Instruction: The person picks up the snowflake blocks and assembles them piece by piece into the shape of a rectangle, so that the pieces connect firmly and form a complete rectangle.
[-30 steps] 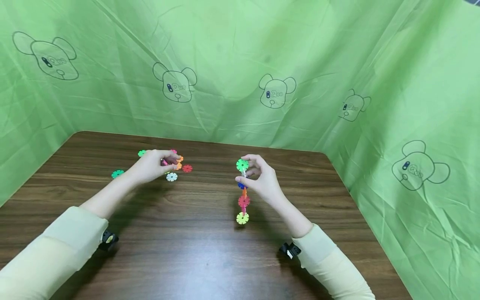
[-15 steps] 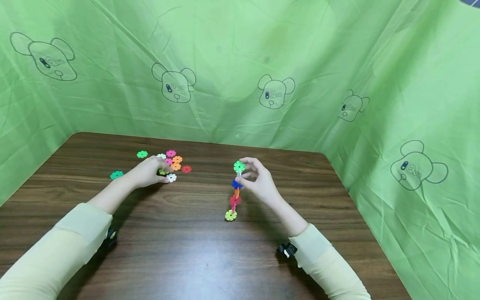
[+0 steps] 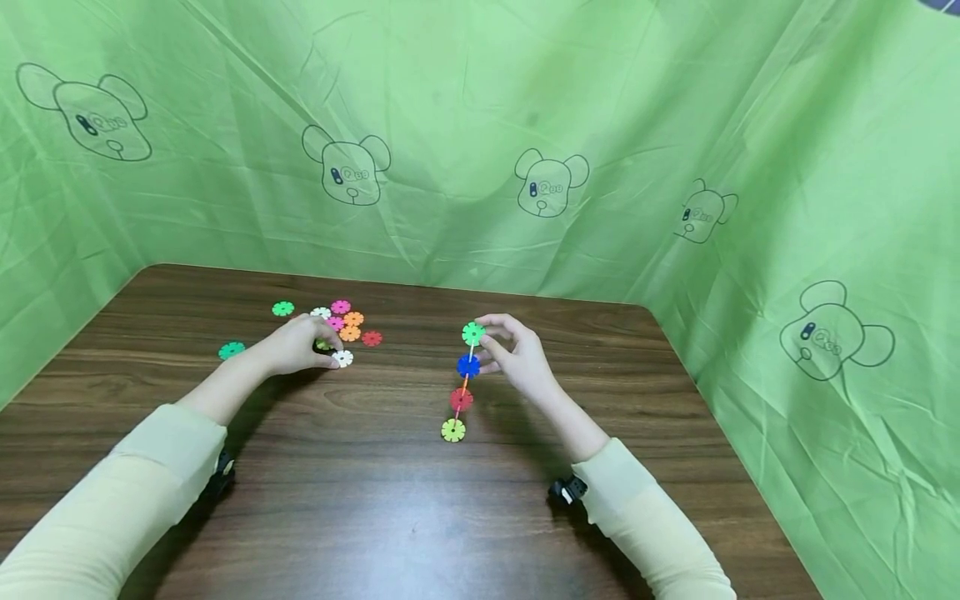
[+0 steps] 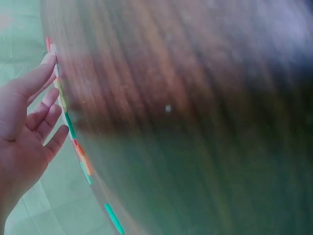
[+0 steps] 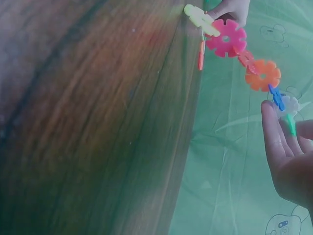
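My right hand (image 3: 522, 357) pinches the green notched disc (image 3: 472, 334) at the top of a chain of interlocking plastic discs. Below it hang a blue disc (image 3: 468, 366), a red disc (image 3: 461, 400) and a yellow-green disc (image 3: 453, 431). In the right wrist view a pink disc (image 5: 226, 38), an orange disc (image 5: 263, 75) and a clear whitish disc (image 5: 289, 105) show as edge-turned links between them. At the loose discs on the left, my left hand (image 3: 298, 346) pinches a white disc (image 3: 342, 358) between thumb and finger, low over the table.
Around the left hand lie more loose discs: a red one (image 3: 372, 338), an orange one (image 3: 350, 333), a pink one (image 3: 341, 307), and green ones (image 3: 282, 308) farther left. The brown wooden table (image 3: 420, 517) ends at a green curtain (image 3: 450, 208) behind and on the sides.
My left hand has come down and back to the white disc, which now lies between its fingertips. The chain in my right hand has swung left and turned, showing its discs face on.
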Available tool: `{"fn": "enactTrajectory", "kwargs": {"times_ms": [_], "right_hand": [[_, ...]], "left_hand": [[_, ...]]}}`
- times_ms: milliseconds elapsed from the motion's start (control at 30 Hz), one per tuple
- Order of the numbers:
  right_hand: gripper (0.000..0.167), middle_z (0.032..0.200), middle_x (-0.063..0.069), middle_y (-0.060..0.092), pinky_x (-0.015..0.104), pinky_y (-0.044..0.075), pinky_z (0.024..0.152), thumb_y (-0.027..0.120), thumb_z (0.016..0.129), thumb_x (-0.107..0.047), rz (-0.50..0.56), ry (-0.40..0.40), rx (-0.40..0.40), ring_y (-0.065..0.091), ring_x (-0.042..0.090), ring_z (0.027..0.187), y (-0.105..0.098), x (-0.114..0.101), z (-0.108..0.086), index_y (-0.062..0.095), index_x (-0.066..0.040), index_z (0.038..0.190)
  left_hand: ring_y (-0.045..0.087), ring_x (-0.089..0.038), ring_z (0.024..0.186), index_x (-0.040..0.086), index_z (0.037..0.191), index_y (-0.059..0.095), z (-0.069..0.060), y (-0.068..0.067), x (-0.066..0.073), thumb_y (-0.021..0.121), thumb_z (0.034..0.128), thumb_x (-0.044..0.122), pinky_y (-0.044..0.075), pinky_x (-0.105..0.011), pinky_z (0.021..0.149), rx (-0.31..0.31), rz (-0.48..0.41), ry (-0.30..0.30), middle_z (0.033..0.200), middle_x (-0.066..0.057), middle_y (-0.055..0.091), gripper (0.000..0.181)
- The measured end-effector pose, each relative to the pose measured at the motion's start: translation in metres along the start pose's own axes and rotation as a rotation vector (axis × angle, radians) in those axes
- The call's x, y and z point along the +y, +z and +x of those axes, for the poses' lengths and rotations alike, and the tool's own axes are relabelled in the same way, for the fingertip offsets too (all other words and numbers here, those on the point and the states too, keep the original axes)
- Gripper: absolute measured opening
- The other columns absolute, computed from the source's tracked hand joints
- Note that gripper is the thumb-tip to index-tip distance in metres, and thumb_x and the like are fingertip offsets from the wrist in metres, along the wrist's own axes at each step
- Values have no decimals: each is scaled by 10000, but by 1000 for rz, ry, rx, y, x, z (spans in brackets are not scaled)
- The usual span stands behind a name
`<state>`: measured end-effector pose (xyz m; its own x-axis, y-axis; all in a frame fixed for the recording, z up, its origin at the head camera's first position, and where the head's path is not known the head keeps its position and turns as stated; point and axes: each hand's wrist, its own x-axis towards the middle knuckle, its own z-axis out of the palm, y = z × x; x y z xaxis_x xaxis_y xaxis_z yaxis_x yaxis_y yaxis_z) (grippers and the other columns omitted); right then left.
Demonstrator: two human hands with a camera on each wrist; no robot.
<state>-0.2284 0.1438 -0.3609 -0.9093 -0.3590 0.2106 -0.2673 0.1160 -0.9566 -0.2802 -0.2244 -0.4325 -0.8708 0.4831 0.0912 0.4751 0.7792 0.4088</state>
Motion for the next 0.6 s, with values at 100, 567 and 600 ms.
{"fn": "enactTrajectory", "kwargs": {"times_ms": [100, 567, 600], "right_hand": [[300, 1038, 318, 613, 558, 541, 673, 554, 920, 28, -17, 18, 13, 663, 417, 770, 0, 2, 4, 511, 86, 1212], [292, 1037, 299, 640, 547, 545, 665, 581, 908, 19, -92, 57, 26, 669, 433, 786, 2, 1, 10, 517, 86, 1184], [288, 1033, 300, 638, 542, 547, 662, 582, 906, 23, -96, 59, 28, 667, 441, 785, 3, 1, 10, 516, 89, 1179]], "left_hand": [[575, -279, 964, 123, 879, 705, 0, -1, 1, 795, 763, 205, 445, -487, 868, -24, -47, -38, 963, -68, 644, 168], [562, -181, 806, 87, 901, 582, 0, -2, 12, 763, 774, 80, 448, -362, 750, -58, -138, -85, 822, -16, 593, 221], [560, -171, 791, 87, 896, 579, 0, -1, 13, 750, 785, 68, 450, -352, 741, -51, -142, -80, 809, -11, 592, 205]]}}
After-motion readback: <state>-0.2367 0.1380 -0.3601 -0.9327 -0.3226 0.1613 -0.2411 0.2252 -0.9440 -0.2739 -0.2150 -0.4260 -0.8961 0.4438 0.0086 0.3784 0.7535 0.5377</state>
